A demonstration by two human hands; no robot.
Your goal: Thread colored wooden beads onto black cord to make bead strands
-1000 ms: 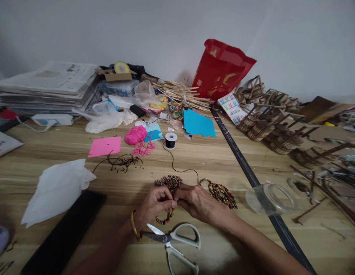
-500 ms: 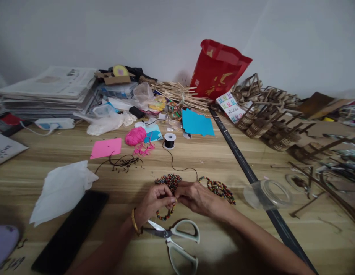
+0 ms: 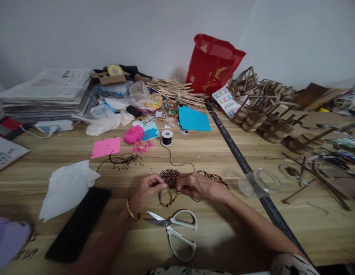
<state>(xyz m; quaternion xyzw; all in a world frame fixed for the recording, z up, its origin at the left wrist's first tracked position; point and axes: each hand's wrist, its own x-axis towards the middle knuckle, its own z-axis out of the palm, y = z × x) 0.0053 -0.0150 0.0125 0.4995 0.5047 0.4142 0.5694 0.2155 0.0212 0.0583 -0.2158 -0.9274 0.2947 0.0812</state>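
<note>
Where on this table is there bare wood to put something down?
Mostly bare wood shows right of the black cord spool, bordered by the blue paper, dark strip and beaded loops. Another patch lies right of the dark strip, nearer than the brown sticks. Crowded: the wall side, newspapers to baskets, and around the left hand and right hand.

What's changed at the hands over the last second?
The left hand and right hand have drawn apart sideways, fingertips no longer together. The bead strand now hangs as a wider U between them. Any change of grip is too small to tell. Open scissors, loose bead pile and black cord spool stayed put.
</note>
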